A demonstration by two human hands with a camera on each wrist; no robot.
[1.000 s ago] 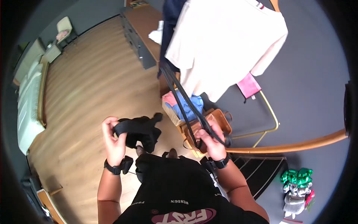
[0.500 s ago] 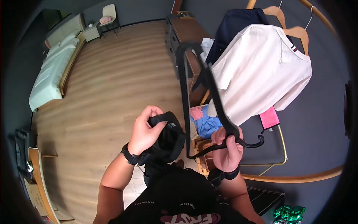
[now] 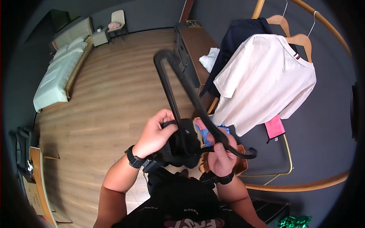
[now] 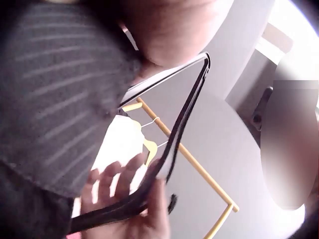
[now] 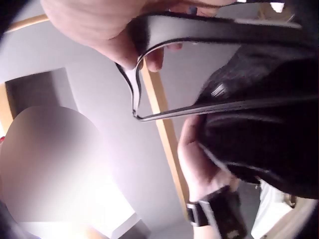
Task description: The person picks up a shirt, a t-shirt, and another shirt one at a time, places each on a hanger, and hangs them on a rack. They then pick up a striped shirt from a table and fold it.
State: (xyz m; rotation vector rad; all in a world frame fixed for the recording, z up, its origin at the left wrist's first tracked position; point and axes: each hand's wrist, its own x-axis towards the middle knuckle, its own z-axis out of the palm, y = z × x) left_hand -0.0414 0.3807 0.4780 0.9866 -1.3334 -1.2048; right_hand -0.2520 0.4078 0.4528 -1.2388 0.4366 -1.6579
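Note:
My left hand (image 3: 154,133) pinches the edge of a black garment (image 3: 175,154), which hangs bunched in front of my body; its exact kind does not show. In the left wrist view the ribbed dark cloth (image 4: 65,99) fills much of the left side. A black clothes hanger (image 3: 194,95) is gripped near its hook by my right hand (image 3: 222,157). Its long frame slants up and away to the left, and its lower bar overlaps the garment in the head view. Seen from the right wrist, the hanger's bar crosses in front of the garment (image 5: 264,144).
At right, a white long-sleeved top (image 3: 266,79) and a navy garment (image 3: 237,45) hang on wooden hangers from a rack. A pink cloth (image 3: 274,127) hangs below. Folded clothes and a brown bag (image 3: 241,161) sit beneath. A dresser (image 3: 197,41) and bed (image 3: 57,83) stand farther back.
The hanger has swung out in front of me, then moved left across the garment. My left hand, still holding the garment, has come up and right. The head view has shifted too.

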